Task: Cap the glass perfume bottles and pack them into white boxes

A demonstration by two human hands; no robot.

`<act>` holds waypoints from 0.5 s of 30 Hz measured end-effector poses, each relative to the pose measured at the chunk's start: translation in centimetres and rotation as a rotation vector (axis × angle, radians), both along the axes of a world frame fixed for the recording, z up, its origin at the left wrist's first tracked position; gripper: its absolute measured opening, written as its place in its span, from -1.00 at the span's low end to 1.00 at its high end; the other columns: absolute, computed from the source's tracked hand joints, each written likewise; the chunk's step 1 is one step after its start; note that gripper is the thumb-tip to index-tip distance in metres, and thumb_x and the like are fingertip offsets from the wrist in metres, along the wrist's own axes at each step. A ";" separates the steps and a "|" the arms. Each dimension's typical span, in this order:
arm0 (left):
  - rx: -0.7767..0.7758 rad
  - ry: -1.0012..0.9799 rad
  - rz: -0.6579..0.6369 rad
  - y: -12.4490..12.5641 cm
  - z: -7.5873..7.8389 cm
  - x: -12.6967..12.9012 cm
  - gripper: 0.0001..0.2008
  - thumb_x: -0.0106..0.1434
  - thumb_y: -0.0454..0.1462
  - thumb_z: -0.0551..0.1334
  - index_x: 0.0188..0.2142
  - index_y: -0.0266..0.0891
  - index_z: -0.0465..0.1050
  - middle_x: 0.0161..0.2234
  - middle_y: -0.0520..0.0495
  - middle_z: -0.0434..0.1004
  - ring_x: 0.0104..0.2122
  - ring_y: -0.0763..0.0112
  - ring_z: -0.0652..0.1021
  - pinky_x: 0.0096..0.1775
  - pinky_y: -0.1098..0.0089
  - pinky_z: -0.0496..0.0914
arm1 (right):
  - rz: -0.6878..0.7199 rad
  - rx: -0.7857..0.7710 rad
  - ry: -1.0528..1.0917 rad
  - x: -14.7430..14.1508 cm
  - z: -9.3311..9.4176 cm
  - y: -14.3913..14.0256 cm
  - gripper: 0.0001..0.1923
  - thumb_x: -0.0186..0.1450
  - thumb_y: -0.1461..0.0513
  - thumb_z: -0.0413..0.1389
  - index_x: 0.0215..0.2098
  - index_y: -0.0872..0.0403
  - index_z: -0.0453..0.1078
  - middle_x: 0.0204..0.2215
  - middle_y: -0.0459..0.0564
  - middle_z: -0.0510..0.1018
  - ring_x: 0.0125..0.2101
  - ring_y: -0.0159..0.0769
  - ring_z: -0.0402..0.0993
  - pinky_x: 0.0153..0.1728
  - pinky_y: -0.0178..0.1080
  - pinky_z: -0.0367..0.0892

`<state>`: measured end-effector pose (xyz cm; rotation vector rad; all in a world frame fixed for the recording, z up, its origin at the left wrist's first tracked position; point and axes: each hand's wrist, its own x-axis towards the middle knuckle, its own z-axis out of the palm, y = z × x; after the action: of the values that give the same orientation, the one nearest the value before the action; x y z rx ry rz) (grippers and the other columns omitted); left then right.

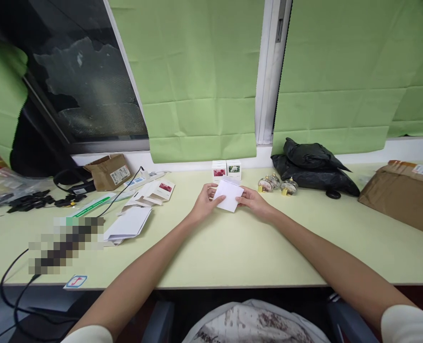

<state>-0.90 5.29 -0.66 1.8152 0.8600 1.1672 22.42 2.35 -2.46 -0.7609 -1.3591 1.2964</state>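
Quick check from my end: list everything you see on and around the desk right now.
white folded carton: one, white, held in both hands at desk centre
small printed boxes: two, white with pictures, behind the carton
glass jars: about three, clear with gold, right of centre
black bag: one, black, against the wall on the right
flat cartons: several, white, left of centre
brown boxes: two, cardboard, far right and back left
cables: black, far left
desk: one, pale green
left hand: on the carton's left edge
right hand: on its right edge
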 end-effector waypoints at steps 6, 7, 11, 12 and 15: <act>0.000 0.029 0.030 -0.3 0.5 0.0 -0.47 0.20 0.04 0.43 0.00 -0.23 0.48 0.00 -0.21 0.61 -0.16 0.23 0.58 -0.17 0.26 0.46 | -0.093 0.027 -0.073 0.2 0.1 0.1 -0.54 0.17 0.01 0.42 -0.03 0.00 0.54 -0.06 0.02 0.62 -0.16 -0.20 0.54 -0.18 -0.17 0.48; -0.020 0.014 0.029 -0.3 0.5 0.0 -0.45 0.18 0.05 0.44 0.01 -0.24 0.48 0.01 -0.22 0.61 -0.15 0.21 0.59 -0.15 0.25 0.47 | -0.103 0.029 -0.089 0.2 0.2 0.1 -0.53 0.18 0.00 0.41 -0.03 0.01 0.54 -0.07 0.02 0.62 -0.18 -0.22 0.53 -0.19 -0.18 0.47; -0.172 -0.090 -0.078 0.1 0.3 0.0 -0.34 0.15 0.11 0.45 0.07 -0.27 0.48 0.02 -0.27 0.64 -0.06 0.10 0.63 -0.07 0.19 0.49 | -0.093 0.022 -0.115 0.3 0.4 0.0 -0.52 0.20 -0.04 0.38 -0.03 0.02 0.53 -0.13 -0.01 0.60 -0.24 -0.28 0.50 -0.23 -0.21 0.43; -0.210 -0.111 -0.109 0.1 0.2 0.1 -0.32 0.15 0.12 0.45 0.08 -0.28 0.47 0.01 -0.28 0.65 -0.06 0.08 0.63 -0.07 0.19 0.49 | -0.094 0.023 -0.114 0.3 0.4 -0.1 -0.52 0.19 -0.05 0.38 -0.05 0.02 0.52 -0.14 -0.02 0.59 -0.26 -0.30 0.49 -0.25 -0.23 0.42; -0.200 -0.148 -0.106 0.1 0.0 0.1 -0.33 0.17 0.12 0.43 0.08 -0.27 0.44 -0.01 -0.27 0.66 -0.06 0.09 0.63 -0.07 0.19 0.49 | -0.162 0.034 -0.111 0.2 0.4 -0.1 -0.51 0.16 -0.07 0.40 -0.10 0.01 0.47 -0.21 -0.09 0.54 -0.38 -0.38 0.44 -0.34 -0.26 0.41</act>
<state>-0.78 5.43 -0.62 1.5731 0.7573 1.0923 22.62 2.23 -2.05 -0.9118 -1.3743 1.1156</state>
